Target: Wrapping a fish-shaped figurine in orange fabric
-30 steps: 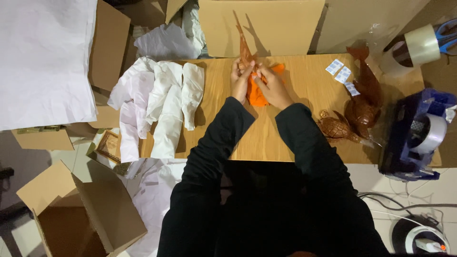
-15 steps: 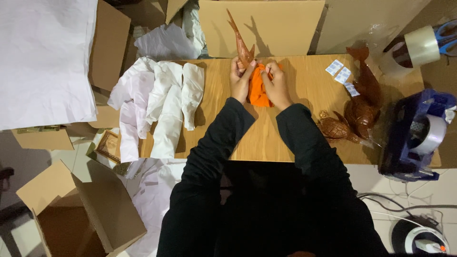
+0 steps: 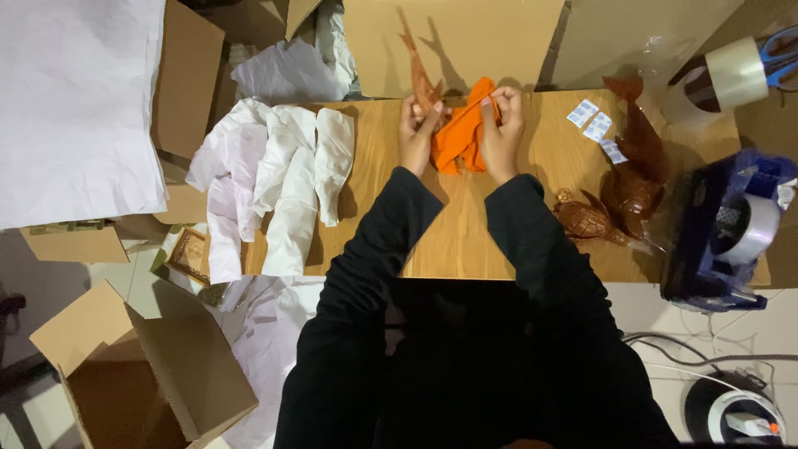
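My left hand point(image 3: 416, 125) grips the base of a slim brown carved wooden figure point(image 3: 418, 75) that points away from me over the far edge of the wooden table point(image 3: 465, 241). My right hand point(image 3: 501, 125) pinches the upper edge of an orange cloth point(image 3: 460, 137), lifted and bunched between both hands. The cloth touches the lower part of the figure. Black sleeves cover both my arms.
Several white paper-wrapped bundles point(image 3: 287, 179) lie on the table's left. A carved wooden turtle point(image 3: 584, 220), a larger brown carving point(image 3: 636, 170) and small white packets point(image 3: 592, 125) sit right. A blue tape dispenser point(image 3: 731, 233) and tape roll point(image 3: 723, 79) are far right. An open cardboard box point(image 3: 133, 374) stands lower left.
Both hands have moved away from me toward the table's far edge. The orange cloth went from lying flat under my right hand to being lifted and bunched between both hands.
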